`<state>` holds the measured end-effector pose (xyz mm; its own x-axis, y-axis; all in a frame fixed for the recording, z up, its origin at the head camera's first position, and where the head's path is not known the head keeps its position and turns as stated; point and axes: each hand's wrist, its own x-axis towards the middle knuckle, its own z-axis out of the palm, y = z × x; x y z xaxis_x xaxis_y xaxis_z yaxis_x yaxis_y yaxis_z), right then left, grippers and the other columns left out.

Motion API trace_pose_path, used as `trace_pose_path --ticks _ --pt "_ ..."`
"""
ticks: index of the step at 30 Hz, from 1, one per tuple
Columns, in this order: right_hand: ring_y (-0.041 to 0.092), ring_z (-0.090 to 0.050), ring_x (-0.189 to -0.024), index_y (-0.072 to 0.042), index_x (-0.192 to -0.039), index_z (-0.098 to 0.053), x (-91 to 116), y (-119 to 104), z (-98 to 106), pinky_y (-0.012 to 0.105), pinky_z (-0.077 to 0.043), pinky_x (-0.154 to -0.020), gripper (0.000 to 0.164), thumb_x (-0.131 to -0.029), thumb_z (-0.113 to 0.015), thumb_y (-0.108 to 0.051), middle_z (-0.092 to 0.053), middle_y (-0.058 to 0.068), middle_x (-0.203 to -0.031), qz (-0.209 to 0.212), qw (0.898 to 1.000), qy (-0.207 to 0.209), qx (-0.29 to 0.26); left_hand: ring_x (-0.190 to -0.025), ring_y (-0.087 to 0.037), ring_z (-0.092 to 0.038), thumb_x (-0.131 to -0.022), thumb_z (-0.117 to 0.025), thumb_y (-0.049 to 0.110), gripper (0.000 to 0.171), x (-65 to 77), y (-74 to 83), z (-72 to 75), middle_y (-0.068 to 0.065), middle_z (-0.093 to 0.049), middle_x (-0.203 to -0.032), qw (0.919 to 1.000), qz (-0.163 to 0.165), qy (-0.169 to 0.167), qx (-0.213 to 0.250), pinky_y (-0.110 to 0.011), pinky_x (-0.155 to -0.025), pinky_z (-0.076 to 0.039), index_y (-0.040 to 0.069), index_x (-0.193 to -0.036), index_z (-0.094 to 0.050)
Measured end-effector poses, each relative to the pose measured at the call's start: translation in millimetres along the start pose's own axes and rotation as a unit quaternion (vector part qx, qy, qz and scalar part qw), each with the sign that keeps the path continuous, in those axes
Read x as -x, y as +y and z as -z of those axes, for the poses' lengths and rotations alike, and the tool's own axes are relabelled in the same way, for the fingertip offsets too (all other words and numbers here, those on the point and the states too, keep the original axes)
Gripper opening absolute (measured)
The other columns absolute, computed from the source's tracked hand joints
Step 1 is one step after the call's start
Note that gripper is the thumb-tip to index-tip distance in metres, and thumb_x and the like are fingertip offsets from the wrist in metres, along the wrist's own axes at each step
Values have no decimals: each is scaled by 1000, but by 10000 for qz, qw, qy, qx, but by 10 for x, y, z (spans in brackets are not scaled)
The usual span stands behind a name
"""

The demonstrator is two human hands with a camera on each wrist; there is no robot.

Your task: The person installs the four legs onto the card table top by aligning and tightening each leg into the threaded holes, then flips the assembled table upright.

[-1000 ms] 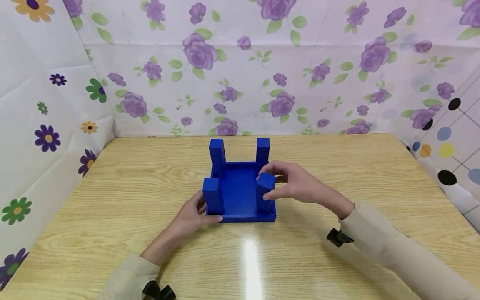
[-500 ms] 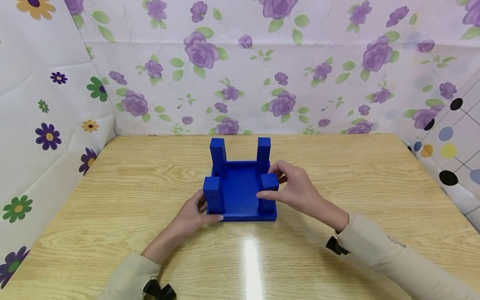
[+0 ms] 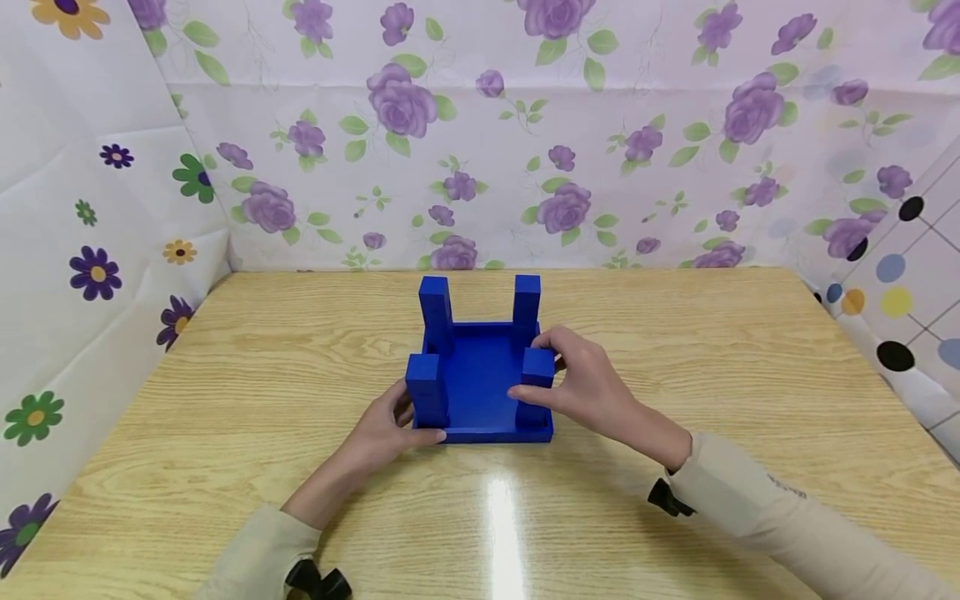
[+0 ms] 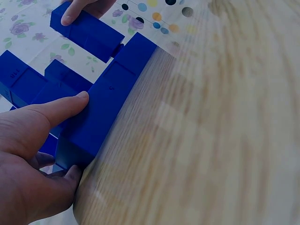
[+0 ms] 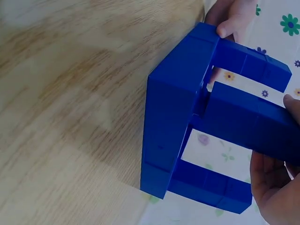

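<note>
A square blue base (image 3: 480, 392) with a raised rim lies on the table, a blue post standing at each corner. My left hand (image 3: 382, 429) grips its near left corner, thumb along the front rim beside the near left post (image 3: 426, 392). With my right hand (image 3: 592, 383) I pinch the near right post (image 3: 537, 362) between thumb and fingers, high up near its top. In the right wrist view, a narrower neck (image 5: 200, 103) shows between that post (image 5: 243, 117) and the base. The left wrist view shows small embossed digits on the blue base (image 4: 110, 89).
The far left post (image 3: 437, 312) and far right post (image 3: 527, 304) rise at the back of the base. A wood-grain table (image 3: 300, 333) extends around it, backed by a flowered cloth (image 3: 480, 167). A dotted cloth (image 3: 900, 300) hangs at the right.
The near right post has turned from askew to nearly square with the base. My right thumb has shifted leftward across its front face. My left hand stays at the corner.
</note>
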<state>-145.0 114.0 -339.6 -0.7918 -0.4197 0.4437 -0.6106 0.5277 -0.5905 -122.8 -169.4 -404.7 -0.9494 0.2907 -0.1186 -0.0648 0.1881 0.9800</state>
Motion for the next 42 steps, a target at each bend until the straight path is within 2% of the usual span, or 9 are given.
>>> trace_pose_path --ticks 7,11,15,19,22,25,31,35,42 --pt "20 -61 -87 0 -109 -59 -11 -21 46 35 -55 -75 50 -73 -87 -22 -64 9 -105 -169 9996 -204 -65 -139 -37 -28 -80 -79 6 86 -8 3 4 -21 -35 -149 10000 5 26 -59 -49 -111 -28 7 -151 -30" --pt "25 -58 -106 0 -122 -57 -33 5 148 44 -52 -87 57 -77 -84 -20 -63 10 -117 -455 9934 -642 -838 -139 -38 -28 -80 -80 6 87 -10 5 -1 -21 -35 -149 10000 35 31 -70 -49 -111 -28 7 -151 -30" --pt "24 -50 -124 -4 -134 -52 -88 103 297 46 -43 -101 59 -83 -78 -17 -58 7 -130 -703 9672 -1499 -1928 -139 -38 -28 -80 -79 5 87 -12 2 -3 -21 -35 -149 10000 32 30 -71 -49 -111 -29 7 -151 -29" --pt "22 -47 -129 -8 -137 -52 -144 225 397 41 -39 -106 54 -87 -73 -10 -54 7 -136 -661 9291 -2334 -2790 -139 -38 -28 -80 -79 5 87 -10 6 -2 -22 -34 -149 10000 25 35 -68 -49 -110 -29 6 -151 -29" --pt "22 -47 -129 -9 -138 -52 -165 286 418 38 -39 -107 54 -88 -71 -6 -53 8 -138 -653 9084 -2625 -3189 -139 -38 -28 -80 -80 6 87 -5 9 -3 -22 -34 -149 10000 31 37 -72 -48 -111 -29 6 -151 -29" --pt "22 -46 -130 -9 -138 -54 -187 309 418 38 -38 -107 53 -87 -71 -6 -55 9 -136 -680 9001 -2709 -3343 -139 -38 -28 -80 -80 6 87 -3 7 -9 -22 -35 -149 10000 11 39 -68 -48 -111 -29 6 -151 -30" --pt "24 -50 -126 -4 -133 -57 -233 332 411 38 -44 -102 50 -86 -72 -6 -59 12 -130 -804 8988 -2680 -3373 -139 -37 -29 -80 -80 6 87 -2 -2 -9 -21 -34 -149 10000 -5 29 -41 -48 -110 -30 7 -150 -30" --pt "25 -53 -122 -1 -131 -57 -242 323 402 43 -46 -99 49 -85 -74 -5 -60 13 -127 -849 9032 -2611 -3300 -139 -38 -29 -80 -79 6 87 -4 -8 -6 -22 -34 -149 10000 -32 2 -16 -48 -110 -30 7 -151 -30" --pt "22 -58 -114 -3 -124 -61 -225 261 372 36 -46 -98 46 -82 -78 -10 -63 9 -121 -701 9356 -2329 -2560 -139 -38 -29 -80 -79 6 87 -8 -12 -1 -22 -34 -149 10000 -57 -25 9 -49 -110 -30 7 -151 -29"
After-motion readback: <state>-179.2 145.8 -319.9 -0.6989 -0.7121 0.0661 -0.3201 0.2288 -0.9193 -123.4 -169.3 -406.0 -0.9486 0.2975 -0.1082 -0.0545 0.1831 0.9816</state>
